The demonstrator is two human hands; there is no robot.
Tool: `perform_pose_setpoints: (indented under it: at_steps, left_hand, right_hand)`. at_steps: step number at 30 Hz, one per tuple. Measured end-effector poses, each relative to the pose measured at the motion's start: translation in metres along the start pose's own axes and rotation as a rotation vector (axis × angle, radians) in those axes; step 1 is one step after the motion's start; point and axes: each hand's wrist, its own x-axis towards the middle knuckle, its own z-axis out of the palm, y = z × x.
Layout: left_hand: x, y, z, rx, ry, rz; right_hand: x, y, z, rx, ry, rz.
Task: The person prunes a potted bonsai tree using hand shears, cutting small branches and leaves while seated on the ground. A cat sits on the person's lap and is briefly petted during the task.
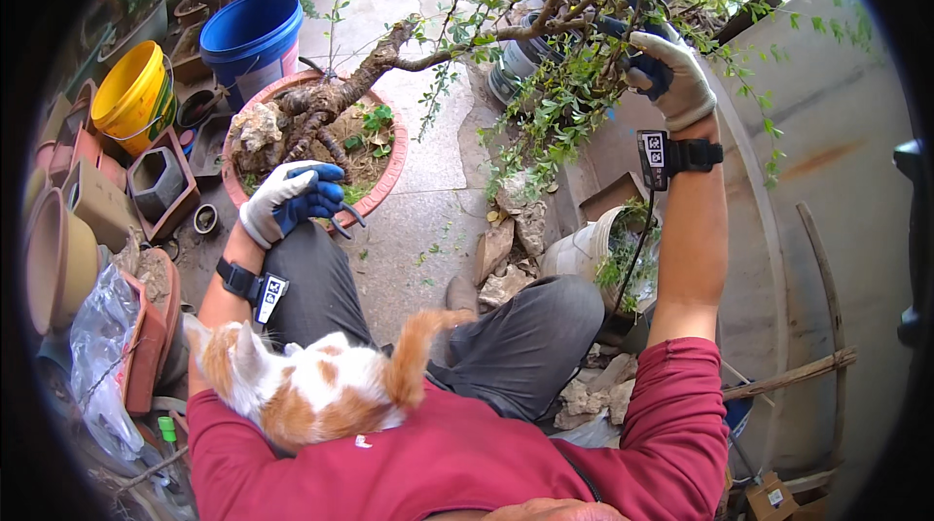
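A potted tree with a thick rough trunk (362,83) leans right out of a round reddish pot (402,153). Its long leafy branch (525,33) reaches to the upper right. There my right hand (671,76), in a white and blue glove, has its fingers curled among the twigs at the branch's end; leaves partly hide them. Gloved the same way, my left hand (297,198) rests by my left knee at the pot's near rim. It is closed on a dark tool (348,221) with thin curved ends, mostly hidden by the fingers.
An orange and white cat (321,380) lies across my left arm and lap. Blue (251,39) and yellow (136,98) buckets and several pots stand at left. A white bucket (579,251) and stones (506,278) lie right of centre, before a wall (827,132).
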Motion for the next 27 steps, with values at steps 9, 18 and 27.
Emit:
perform_pose_setpoints:
  at_steps: [9,18,27]
  left_hand:
    - [0.001,-0.001,-0.001,0.003,0.031,-0.011]
    - [0.002,-0.001,-0.003,0.048,0.033,-0.014]
    - [0.001,-0.001,-0.004,0.016,0.011,0.002]
  right_hand:
    - [-0.01,0.003,0.004,0.056,0.002,-0.046]
    - [-0.008,-0.006,0.017,-0.265,-0.092,0.129]
    - [0.016,0.003,0.012,-0.246,-0.257,0.112]
